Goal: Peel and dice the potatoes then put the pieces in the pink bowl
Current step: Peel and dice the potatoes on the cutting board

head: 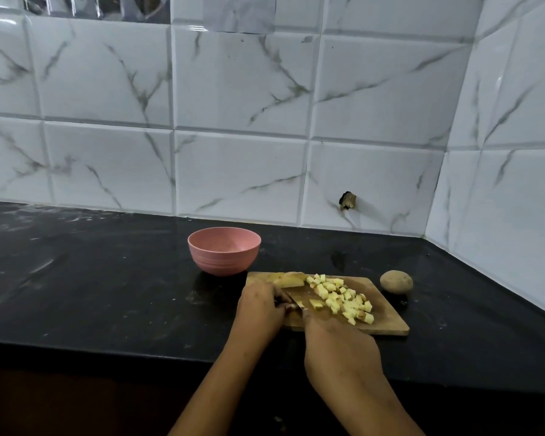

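A wooden cutting board (pixel 387 319) lies on the black counter. Several pale potato cubes (pixel 343 297) are spread over its middle and right. A larger cut potato piece (pixel 288 280) sits at the board's far left corner. My left hand (pixel 260 306) holds down a small bit of potato on the board's left side. My right hand (pixel 340 350) grips a knife (pixel 293 300), whose dark blade points away toward the left hand. The handle is hidden inside the fist. The pink bowl (pixel 224 250) stands just beyond the board's left end. A whole unpeeled potato (pixel 396 281) rests right of the board.
The black counter (pixel 107 278) runs left and right, its front edge just below my hands. White marbled tile walls (pixel 233 121) close the back and the right corner. A small dark hole (pixel 346 201) marks the back wall.
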